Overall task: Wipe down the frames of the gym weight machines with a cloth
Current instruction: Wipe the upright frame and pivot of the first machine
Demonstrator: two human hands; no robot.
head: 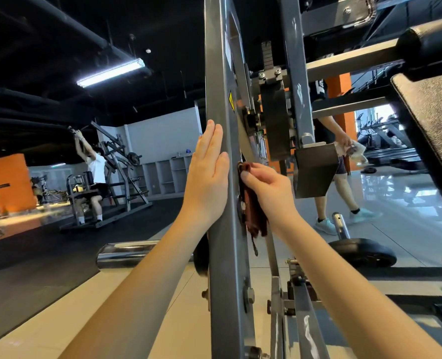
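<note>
Frame upright point(220, 86): grey painted steel post of a weight machine. It runs from the top of the view to the bottom, just left of centre, and bolt heads show low on it.
Left hand point(209, 174): flat and wide, fingers straight and together, pointing up. The palm lies against the left face of the upright and holds nothing.
Right hand point(269, 193): fingers and thumb are curled round the cloth, pressing it to the right face of the same upright. It sits level with the left hand, with the post between the two.
Cloth point(253, 213): dark red-brown and bunched. The top is gripped by the right hand, and the rest hangs down along the post below the fist with a thin strip trailing lower. It touches the frame.
Warning sticker point(231, 101): yellow, on the upright's right face, above both hands.
Chrome bar point(126, 255): a horizontal peg sticking out left from the post, below the left forearm.
Weight plate point(362, 252): black, near the floor to the right, well apart from the hands.
Back pad point(432, 120): dark textured panel at the right edge, tilted.
Seated person point(95, 172): far left background, on another machine, arms raised overhead.
Passer-by point(328, 141): behind the machine, partly hidden by the frame, with something pale in one hand; I cannot tell what.
Ceiling light point(111, 72): lit tube against a black ceiling, upper left.
</note>
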